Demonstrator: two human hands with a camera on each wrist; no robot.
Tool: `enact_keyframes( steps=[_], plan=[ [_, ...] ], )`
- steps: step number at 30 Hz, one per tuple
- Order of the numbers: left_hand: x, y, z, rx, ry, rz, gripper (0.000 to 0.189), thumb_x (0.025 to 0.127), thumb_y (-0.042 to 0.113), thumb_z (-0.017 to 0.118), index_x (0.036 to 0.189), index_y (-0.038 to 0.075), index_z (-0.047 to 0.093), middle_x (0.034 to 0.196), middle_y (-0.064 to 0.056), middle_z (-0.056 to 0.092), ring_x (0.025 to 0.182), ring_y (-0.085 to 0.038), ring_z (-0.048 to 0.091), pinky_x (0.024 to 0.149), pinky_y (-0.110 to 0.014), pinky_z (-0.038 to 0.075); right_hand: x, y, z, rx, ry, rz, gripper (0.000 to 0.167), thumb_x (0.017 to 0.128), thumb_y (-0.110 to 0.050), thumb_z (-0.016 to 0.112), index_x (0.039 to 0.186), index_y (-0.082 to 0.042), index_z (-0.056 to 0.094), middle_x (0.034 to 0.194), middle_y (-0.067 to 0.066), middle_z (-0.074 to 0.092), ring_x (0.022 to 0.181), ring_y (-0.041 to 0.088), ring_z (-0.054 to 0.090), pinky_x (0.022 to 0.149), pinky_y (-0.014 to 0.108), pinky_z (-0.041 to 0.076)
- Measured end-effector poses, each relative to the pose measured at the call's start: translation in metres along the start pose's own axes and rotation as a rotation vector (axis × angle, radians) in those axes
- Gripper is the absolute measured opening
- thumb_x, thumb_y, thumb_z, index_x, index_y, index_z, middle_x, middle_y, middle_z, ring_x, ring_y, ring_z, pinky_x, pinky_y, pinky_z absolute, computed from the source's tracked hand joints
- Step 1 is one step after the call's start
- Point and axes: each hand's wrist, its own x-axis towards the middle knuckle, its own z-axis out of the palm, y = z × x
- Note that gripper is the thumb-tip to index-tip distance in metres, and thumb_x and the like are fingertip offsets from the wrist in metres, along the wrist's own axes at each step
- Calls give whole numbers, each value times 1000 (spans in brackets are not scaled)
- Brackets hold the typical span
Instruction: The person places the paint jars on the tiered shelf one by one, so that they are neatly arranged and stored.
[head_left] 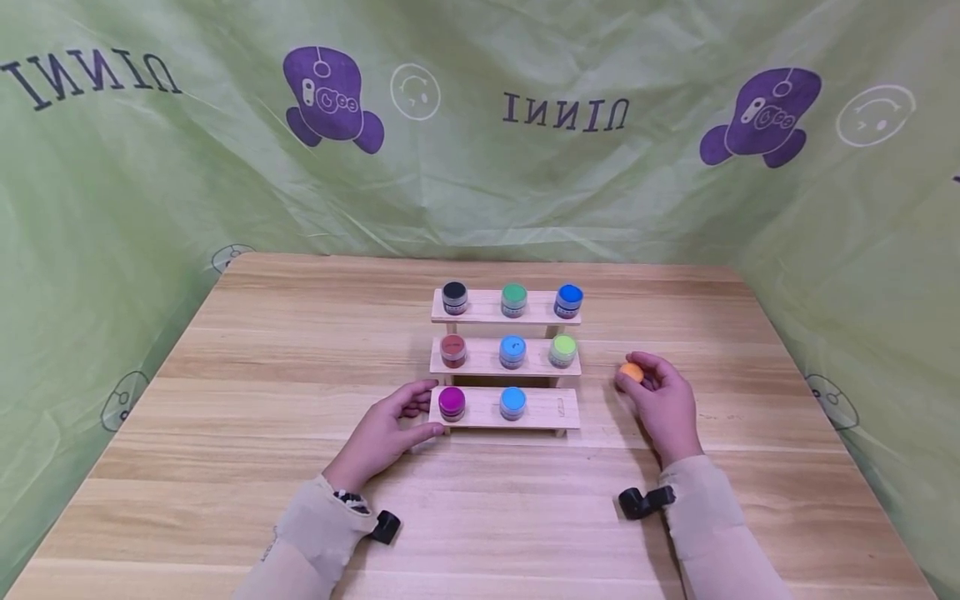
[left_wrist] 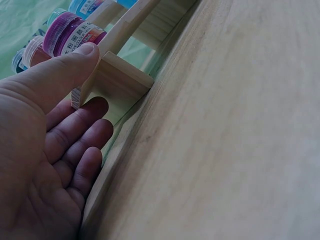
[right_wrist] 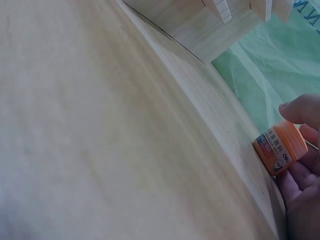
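A three-tier wooden display stand [head_left: 540, 410] holds small paint jars. My left hand [head_left: 386, 432] is at the left end of its lowest tier, thumb at the front corner and forefinger at the back, gripping the board's end [left_wrist: 116, 75]. Just above that thumb sits a magenta paint jar [head_left: 452, 403], and a light blue jar [head_left: 513, 402] stands beside it on the same tier. Right of the stand, my right hand [head_left: 663, 404] holds an orange paint jar [right_wrist: 281, 147] between thumb and fingers, close to the tabletop. The jar's label faces the right wrist camera.
On the middle tier are a brown-red jar [head_left: 453, 351], a blue jar [head_left: 512, 352] and a lime green jar [head_left: 562, 351]. The top tier carries black [head_left: 454, 297], green [head_left: 513, 300] and dark blue [head_left: 568, 301] jars. Green fabric [head_left: 465, 192] hangs behind the wooden table [head_left: 262, 350].
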Motion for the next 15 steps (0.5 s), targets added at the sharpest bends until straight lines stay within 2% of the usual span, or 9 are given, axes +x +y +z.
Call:
enact_keyframes(
  steps=[15],
  plan=[
    [1,1,1,6,1,-5,63,82,21,85,138,9,58,115,-3,67,105,-19,61,94,-33,52,-2,1,-1,16,5,-25,48,92,-18,76,135,-5,59,132,10,63,115,12,59,92,9,47]
  ],
)
